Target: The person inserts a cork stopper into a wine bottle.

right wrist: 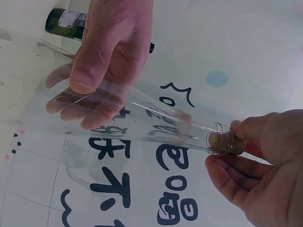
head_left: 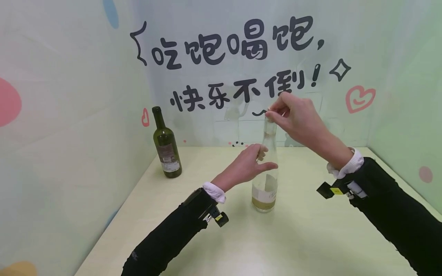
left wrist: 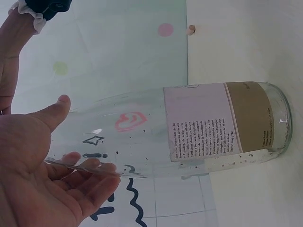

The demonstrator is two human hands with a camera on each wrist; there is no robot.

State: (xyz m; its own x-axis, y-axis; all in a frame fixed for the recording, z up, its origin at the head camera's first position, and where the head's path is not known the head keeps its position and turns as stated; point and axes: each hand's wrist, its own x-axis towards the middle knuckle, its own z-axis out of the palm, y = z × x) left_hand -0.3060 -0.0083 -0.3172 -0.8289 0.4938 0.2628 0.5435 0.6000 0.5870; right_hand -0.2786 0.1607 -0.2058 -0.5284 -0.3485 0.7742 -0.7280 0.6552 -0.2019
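Note:
A clear glass bottle (head_left: 264,191) with a pale and tan label stands upright on the table. My left hand (head_left: 246,165) is at its middle, the thumb on one side and the curled fingers on the other, loosely around the glass. In the right wrist view, some left fingers show through the glass. At the mouth, my right hand (head_left: 300,117) pinches a cork (right wrist: 227,142) between thumb and fingers. Part of the cork sits inside the neck; the fingers hide some of its outer end.
A dark green wine bottle (head_left: 167,153) stands at the table's back left. A small brownish, cork-like piece (left wrist: 191,30) lies by the table's edge in the left wrist view. Walls with printed writing (head_left: 210,48) close off the back and sides of the table (head_left: 310,222).

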